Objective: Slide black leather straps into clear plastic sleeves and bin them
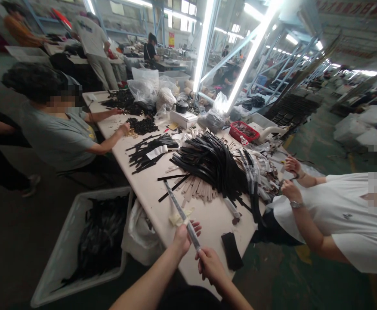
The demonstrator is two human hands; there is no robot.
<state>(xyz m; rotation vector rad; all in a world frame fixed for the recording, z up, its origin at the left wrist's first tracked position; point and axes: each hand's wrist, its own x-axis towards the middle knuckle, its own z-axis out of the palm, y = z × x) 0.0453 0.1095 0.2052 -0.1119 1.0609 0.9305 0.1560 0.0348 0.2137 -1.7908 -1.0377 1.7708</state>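
A long, narrow strip (177,205) with a greyish, shiny face slants over the near part of the table. My right hand (210,265) pinches its near end between thumb and fingers. Farther up, my left hand (184,237) holds the strip across its fingers, the thumb beside it and the fingertips reaching out past it. Just beyond the left hand lies a crumpled pale-yellow scrap (174,219). Beyond the strip's far end are loose black strips (173,177) and a large heap of black strips (204,157), with pale strips (196,189) under its near side.
A black rectangular piece (231,251) lies near the table's right edge. On the floor at left stands a white bin (51,262) of black material, beside a white sack (140,234). Co-workers sit left (59,133) and right (333,206). A red basket (244,131) stands farther back.
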